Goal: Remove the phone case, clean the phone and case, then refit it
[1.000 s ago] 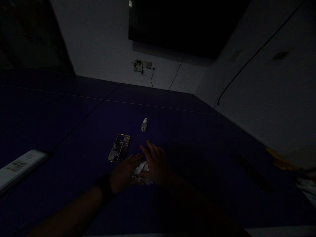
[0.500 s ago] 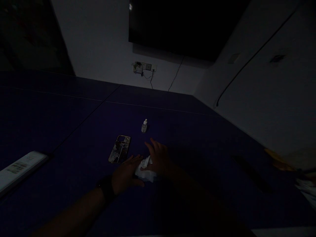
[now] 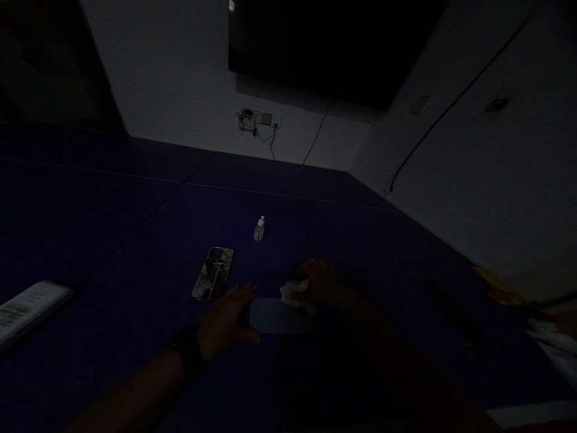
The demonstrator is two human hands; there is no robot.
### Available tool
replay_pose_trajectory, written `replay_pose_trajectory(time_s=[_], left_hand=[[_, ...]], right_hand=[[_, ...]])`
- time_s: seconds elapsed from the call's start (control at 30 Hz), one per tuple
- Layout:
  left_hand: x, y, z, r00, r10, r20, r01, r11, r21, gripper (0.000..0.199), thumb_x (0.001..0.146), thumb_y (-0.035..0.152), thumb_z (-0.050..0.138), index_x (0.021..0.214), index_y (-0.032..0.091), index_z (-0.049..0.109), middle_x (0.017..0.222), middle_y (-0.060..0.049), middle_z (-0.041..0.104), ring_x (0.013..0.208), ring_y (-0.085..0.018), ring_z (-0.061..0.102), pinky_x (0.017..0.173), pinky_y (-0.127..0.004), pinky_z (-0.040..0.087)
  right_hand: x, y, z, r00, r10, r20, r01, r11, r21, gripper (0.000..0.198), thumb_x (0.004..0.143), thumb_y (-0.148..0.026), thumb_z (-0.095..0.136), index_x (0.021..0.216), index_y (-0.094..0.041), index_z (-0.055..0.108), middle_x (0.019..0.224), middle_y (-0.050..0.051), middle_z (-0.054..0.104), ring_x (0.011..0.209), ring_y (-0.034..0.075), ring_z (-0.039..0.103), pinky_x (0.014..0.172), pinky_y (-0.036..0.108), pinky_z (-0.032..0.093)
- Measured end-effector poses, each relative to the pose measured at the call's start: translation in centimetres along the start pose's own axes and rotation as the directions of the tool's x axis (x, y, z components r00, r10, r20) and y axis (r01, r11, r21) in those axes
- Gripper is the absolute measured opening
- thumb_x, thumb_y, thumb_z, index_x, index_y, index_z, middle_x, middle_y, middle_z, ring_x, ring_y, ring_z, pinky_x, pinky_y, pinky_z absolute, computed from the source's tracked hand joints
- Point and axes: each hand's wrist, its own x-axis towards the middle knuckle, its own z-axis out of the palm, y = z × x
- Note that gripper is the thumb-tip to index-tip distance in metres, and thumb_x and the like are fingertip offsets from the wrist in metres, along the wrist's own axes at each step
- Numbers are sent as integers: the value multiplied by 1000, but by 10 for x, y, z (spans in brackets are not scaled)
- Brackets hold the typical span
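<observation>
A flat phone [image 3: 274, 319] lies lengthwise on the dark blue surface in dim light. My left hand [image 3: 225, 319], wearing a dark wrist band, holds its left end, with the thumb along the near edge and fingers at the far edge. A crumpled white tissue [image 3: 293, 291] is bunched in my right hand [image 3: 318, 281], whose fingers curl over it on the phone's right half. Beyond my left hand lies a patterned phone case [image 3: 214, 273]. Farther back stands a small dropper bottle [image 3: 259, 230] with a white top.
At the left edge is a long white box [image 3: 31, 310]. A dark long object [image 3: 451, 313] lies to the right, with a yellow item [image 3: 498, 285] near the wall. Sockets with cables [image 3: 256, 119] sit on the back wall under a large dark screen [image 3: 333, 48].
My right hand has moved right with the tissue, uncovering the phone's left part. My left hand has stayed at the phone's left end. The whole view has shifted slightly.
</observation>
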Motion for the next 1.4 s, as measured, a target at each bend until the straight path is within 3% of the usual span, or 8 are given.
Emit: replay_pose_trajectory(time_s=[0.33, 0.43, 0.6, 0.77, 0.97, 1.17, 1.27, 1.4], left_hand=[[-2, -1, 1, 999, 6, -33, -5, 1000, 18, 99, 59, 38, 94, 144, 28, 43, 151, -14, 47, 142, -35, 41, 118, -58, 27], [-3, -2, 2, 999, 7, -48, -6, 1000, 15, 95, 59, 37, 94, 141, 27, 47, 150, -14, 48, 142, -34, 41, 118, -57, 27], [-3, -1, 0, 999, 13, -36, -12, 1000, 12, 80, 62, 38, 92, 132, 27, 54, 150, -13, 50, 142, -32, 41, 119, -56, 27], [-3, 3, -3, 1000, 5, -13, -4, 1000, 12, 79, 62, 37, 93, 131, 25, 55, 150, -14, 48, 142, -31, 41, 120, -55, 25], [-2, 1, -2, 1000, 18, -6, -18, 999, 27, 84, 59, 38, 94, 132, 26, 55, 151, -13, 47, 143, -31, 40, 121, -55, 23], [-2, -4, 1, 1000, 6, 15, -7, 998, 54, 92, 61, 39, 93, 141, 29, 48, 153, -12, 44, 143, -33, 39, 121, -55, 23], [-3, -6, 1, 1000, 25, 4, -25, 998, 53, 91, 62, 40, 92, 141, 28, 48, 153, -13, 45, 143, -34, 39, 120, -56, 23], [-3, -8, 3, 999, 46, -1, -46, 998, 35, 87, 62, 40, 93, 137, 27, 51, 152, -14, 45, 143, -33, 39, 120, -56, 23]], right_hand=[[25, -82, 26, 995, -29, -96, 29, 1000, 1, 71, 66, -80, 68, 105, -21, 60, 109, 13, 58, 106, 33, 51, 88, 45, 39], [24, -72, 19, 998, 1, -56, -2, 1000, -27, 71, 68, -79, 67, 106, -20, 61, 112, 14, 59, 108, 35, 52, 89, 46, 39], [4, -13, -1, 999, 29, 44, -31, 999, 35, 53, 72, -62, 76, 103, -20, 65, 110, 12, 61, 106, 31, 56, 87, 41, 41], [-31, 24, 2, 990, -129, 54, 118, 978, 173, 42, 73, -47, 82, 100, -20, 67, 107, 8, 63, 100, 24, 58, 85, 34, 43], [-44, -27, 31, 984, -10, -180, 27, 996, 90, 66, 60, -62, 85, 105, -18, 63, 111, 13, 61, 102, 30, 55, 85, 41, 41], [-27, -99, 33, 929, -118, -352, 145, 988, 53, 89, 62, -68, 81, 132, -21, 53, 137, 18, 51, 122, 38, 46, 97, 52, 36], [-30, -92, 33, 928, -120, -352, 143, 989, 38, 83, 64, -65, 82, 130, -22, 55, 137, 18, 52, 123, 38, 46, 98, 52, 36], [-52, -44, 39, 943, 13, -332, 0, 999, 41, 59, 64, -56, 85, 110, -22, 66, 131, 17, 55, 119, 40, 49, 94, 54, 37]])
